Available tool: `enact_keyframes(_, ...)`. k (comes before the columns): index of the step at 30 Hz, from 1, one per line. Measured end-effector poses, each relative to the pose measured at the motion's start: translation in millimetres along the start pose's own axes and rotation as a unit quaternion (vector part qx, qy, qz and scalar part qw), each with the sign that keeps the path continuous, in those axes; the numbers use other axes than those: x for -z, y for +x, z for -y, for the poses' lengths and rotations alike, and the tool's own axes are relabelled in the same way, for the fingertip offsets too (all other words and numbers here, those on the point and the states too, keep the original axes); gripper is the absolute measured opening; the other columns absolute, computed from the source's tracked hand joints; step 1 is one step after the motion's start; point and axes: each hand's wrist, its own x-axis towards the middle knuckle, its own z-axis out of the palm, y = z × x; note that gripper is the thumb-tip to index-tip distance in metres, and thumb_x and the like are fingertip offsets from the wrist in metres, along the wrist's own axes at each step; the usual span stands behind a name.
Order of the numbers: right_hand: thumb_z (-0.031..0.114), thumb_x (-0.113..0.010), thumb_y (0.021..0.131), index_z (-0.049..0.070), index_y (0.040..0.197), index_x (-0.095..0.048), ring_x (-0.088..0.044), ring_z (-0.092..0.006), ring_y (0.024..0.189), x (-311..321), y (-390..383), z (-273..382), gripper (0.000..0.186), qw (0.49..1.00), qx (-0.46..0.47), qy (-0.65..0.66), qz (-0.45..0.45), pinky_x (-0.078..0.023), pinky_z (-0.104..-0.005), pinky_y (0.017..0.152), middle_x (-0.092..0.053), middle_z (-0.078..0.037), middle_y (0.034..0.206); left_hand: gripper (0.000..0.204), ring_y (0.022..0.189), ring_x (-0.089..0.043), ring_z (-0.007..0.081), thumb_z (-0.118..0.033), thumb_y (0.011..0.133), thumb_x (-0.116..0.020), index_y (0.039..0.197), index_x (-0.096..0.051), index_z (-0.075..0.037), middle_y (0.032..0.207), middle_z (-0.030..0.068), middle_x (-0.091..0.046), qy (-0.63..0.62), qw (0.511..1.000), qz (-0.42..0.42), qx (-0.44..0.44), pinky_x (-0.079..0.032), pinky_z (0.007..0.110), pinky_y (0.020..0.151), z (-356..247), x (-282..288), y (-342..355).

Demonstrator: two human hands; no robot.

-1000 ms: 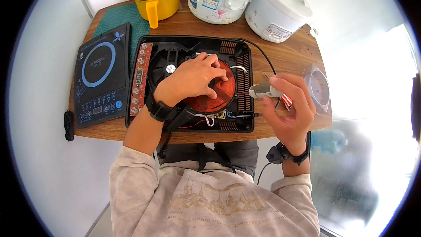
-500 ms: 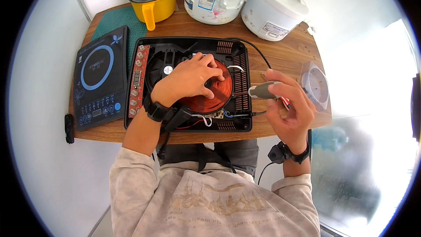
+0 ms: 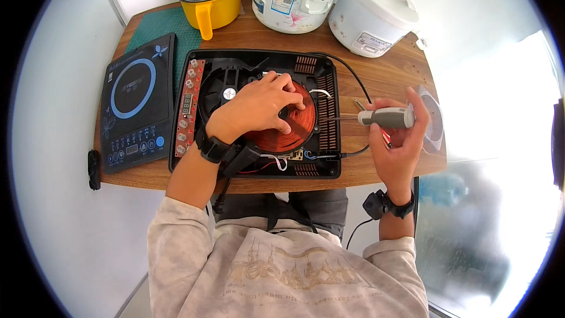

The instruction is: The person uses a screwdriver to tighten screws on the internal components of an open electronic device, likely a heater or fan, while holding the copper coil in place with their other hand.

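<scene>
Right hand (image 3: pixel 401 148) grips a grey-handled screwdriver (image 3: pixel 388 118), shaft pointing left toward the flat, round copper-coloured coil (image 3: pixel 305 122) in the black plastic housing (image 3: pixel 327 168); left hand (image 3: pixel 258 103), nearer, rests spread on the coil.

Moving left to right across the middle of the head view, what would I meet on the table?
Black panel with a blue ring → red circuit board → left hand over the copper coil → right hand holding a screwdriver → clear plastic container.
</scene>
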Motion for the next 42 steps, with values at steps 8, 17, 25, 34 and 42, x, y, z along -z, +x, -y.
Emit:
enact_keyframes(8, -0.019, -0.062, 0.08, 0.006, 0.134, -0.041, -0.07, -0.0295, 0.11, 5, -14, -4, 0.063, 0.985, 0.121, -0.074, 0.097, -0.06, -0.0387, 0.093, -0.065, -0.019, 0.122, 0.051, 0.122, -0.052, 0.0281, -0.025, 0.069, -0.089, 0.117, -0.074, -0.019, 0.121, 0.0035, -0.057, -0.004, 1.0, -0.004, -0.007, -0.051, 0.043, 0.102, 1, 1, -2)
enact_keyframes(17, -0.015, -0.07, 0.077, 0.007, 0.129, -0.046, -0.072, -0.0306, 0.1, -1, -16, -9, 0.061, 0.974, 0.185, -0.056, 0.116, -0.061, -0.0365, 0.081, -0.07, -0.02, 0.117, 0.051, 0.121, -0.053, 0.0299, -0.025, 0.069, -0.089, 0.117, -0.073, -0.017, 0.121, 0.0057, -0.057, -0.007, 1.0, -0.01, -0.015, -0.05, 0.043, 0.102, 1, 1, -1)
enact_keyframes(25, -0.017, -0.071, 0.076, 0.006, 0.129, -0.045, -0.072, -0.0321, 0.101, 0, -17, -7, 0.063, 0.973, 0.197, -0.054, 0.11, -0.062, -0.0384, 0.082, -0.069, -0.022, 0.117, 0.051, 0.121, -0.053, 0.0307, -0.025, 0.07, -0.089, 0.117, -0.072, -0.017, 0.12, 0.0068, -0.056, -0.006, 1.0, -0.009, -0.018, -0.05, 0.044, 0.101, 1, 0, -2)
enact_keyframes(34, -0.015, -0.072, 0.076, 0.006, 0.13, -0.045, -0.073, -0.0312, 0.098, 0, -16, -3, 0.063, 0.968, 0.206, -0.096, 0.108, -0.062, -0.0378, 0.079, -0.069, -0.021, 0.115, 0.052, 0.12, -0.053, 0.031, -0.026, 0.07, -0.089, 0.117, -0.071, -0.017, 0.12, 0.0077, -0.056, -0.007, 1.0, -0.008, -0.021, -0.05, 0.044, 0.101, 2, -1, -1)
enact_keyframes(42, -0.01, -0.078, 0.076, 0.006, 0.129, -0.048, -0.073, -0.0299, 0.092, -2, -14, -1, 0.063, 0.963, 0.226, -0.11, 0.098, -0.061, -0.0367, 0.076, -0.07, -0.02, 0.109, 0.052, 0.12, -0.052, 0.0308, -0.026, 0.07, -0.089, 0.118, -0.071, -0.017, 0.121, 0.0073, -0.055, -0.004, 1.0, -0.004, -0.015, -0.05, 0.044, 0.101, 1, 0, -2)
